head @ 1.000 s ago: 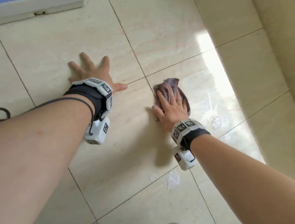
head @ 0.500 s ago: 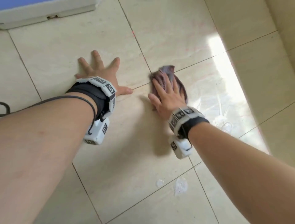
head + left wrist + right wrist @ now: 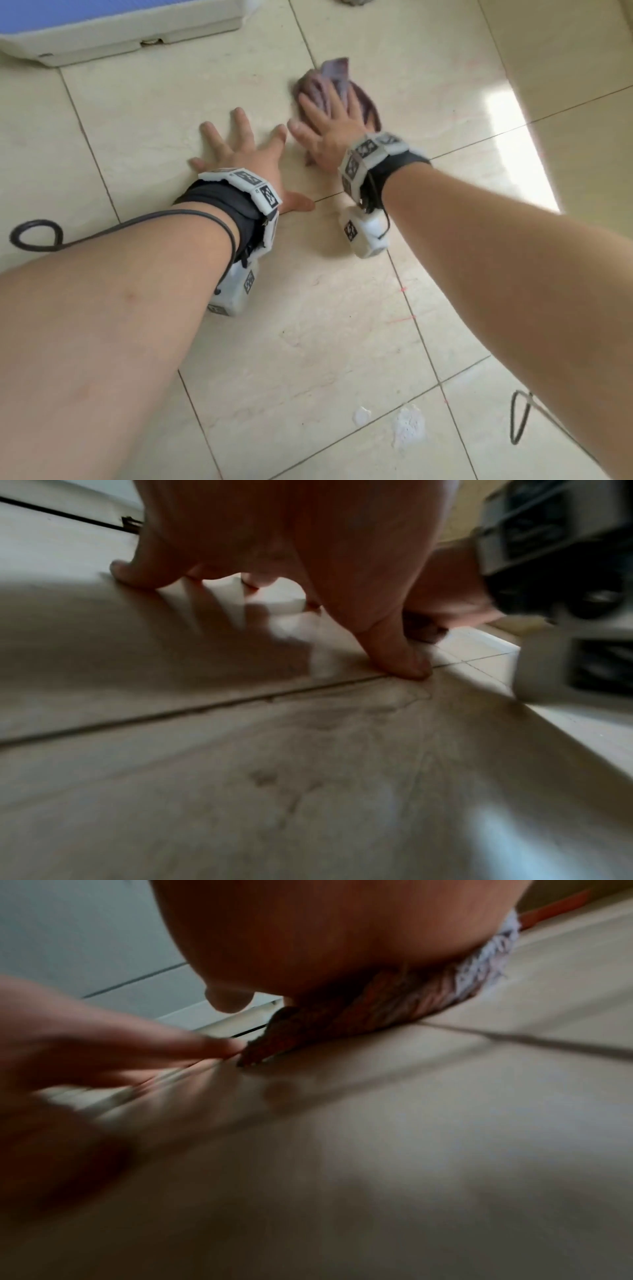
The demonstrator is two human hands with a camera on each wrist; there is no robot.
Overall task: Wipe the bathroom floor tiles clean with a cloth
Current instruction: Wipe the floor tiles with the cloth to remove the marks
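While two pale smears (image 3: 407,425) sat nearest you on the floor tiles (image 3: 308,342), your left hand (image 3: 246,154) lay flat with its fingers spread, holding nothing. Just beyond it, your right hand (image 3: 329,120) pressed straight fingers on the purple cloth (image 3: 334,73). Bunched, the cloth ran lengthwise away from you, its tip pointing toward the white platform (image 3: 120,31).
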